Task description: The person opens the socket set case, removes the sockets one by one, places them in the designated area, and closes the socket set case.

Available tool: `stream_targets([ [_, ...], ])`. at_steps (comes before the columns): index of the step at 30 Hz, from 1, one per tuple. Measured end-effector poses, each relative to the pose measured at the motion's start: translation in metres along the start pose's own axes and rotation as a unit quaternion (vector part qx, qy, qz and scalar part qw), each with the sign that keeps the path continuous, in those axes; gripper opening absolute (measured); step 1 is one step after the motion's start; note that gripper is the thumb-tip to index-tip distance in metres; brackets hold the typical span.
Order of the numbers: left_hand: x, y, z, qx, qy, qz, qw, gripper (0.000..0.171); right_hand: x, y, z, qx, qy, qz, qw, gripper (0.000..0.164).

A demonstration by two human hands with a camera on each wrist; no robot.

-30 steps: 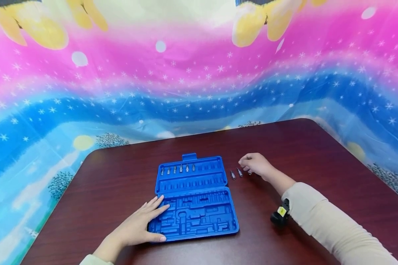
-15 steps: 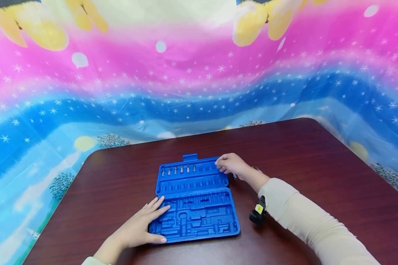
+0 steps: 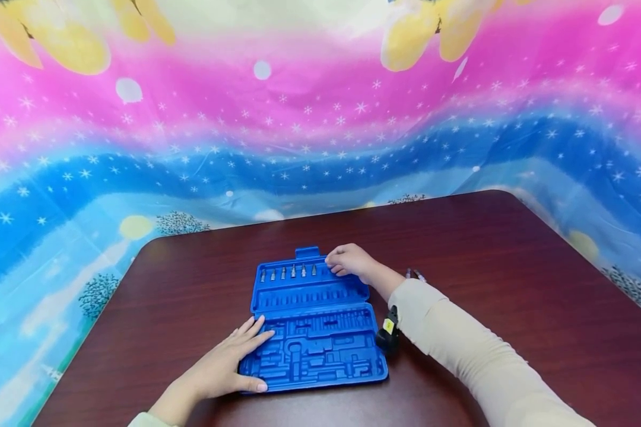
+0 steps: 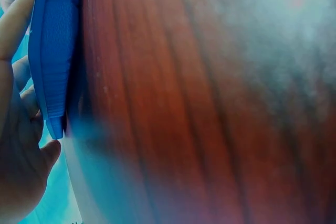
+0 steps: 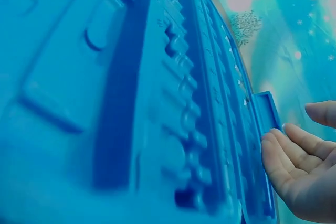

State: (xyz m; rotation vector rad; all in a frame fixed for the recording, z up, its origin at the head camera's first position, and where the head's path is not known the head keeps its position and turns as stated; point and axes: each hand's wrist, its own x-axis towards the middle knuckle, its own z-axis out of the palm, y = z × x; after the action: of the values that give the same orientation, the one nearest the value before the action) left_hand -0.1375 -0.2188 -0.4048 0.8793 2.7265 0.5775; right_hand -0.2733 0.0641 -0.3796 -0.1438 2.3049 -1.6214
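The left hand lay spread on the case; grip of right hand, I could not tell; sleeve partly hid loose bits.

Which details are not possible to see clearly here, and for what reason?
Head view: whether the right hand pinches something; the hand hides it.
Head view: the loose bits' lower ends; the right sleeve covers them.
Head view: tip shapes of the seated bits; too small.
Left wrist view: part of the left hand; cut off by the left edge.
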Motion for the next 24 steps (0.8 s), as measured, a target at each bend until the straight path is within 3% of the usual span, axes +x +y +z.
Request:
stream_targets([
  [14, 0.000, 0.001, 0.000, -0.008, -0.008, -0.011, 0.9999, 0.083, 0.022, -0.007, 0.026, -0.072, 0.013, 0.003, 0.997, 0.021],
  [24, 0.000, 0.000, -0.001, -0.010, -0.003, -0.007, 0.9999, 0.082, 0.026, -0.019, 0.040, 0.016, 0.055, 0.091, 0.994, 0.012],
])
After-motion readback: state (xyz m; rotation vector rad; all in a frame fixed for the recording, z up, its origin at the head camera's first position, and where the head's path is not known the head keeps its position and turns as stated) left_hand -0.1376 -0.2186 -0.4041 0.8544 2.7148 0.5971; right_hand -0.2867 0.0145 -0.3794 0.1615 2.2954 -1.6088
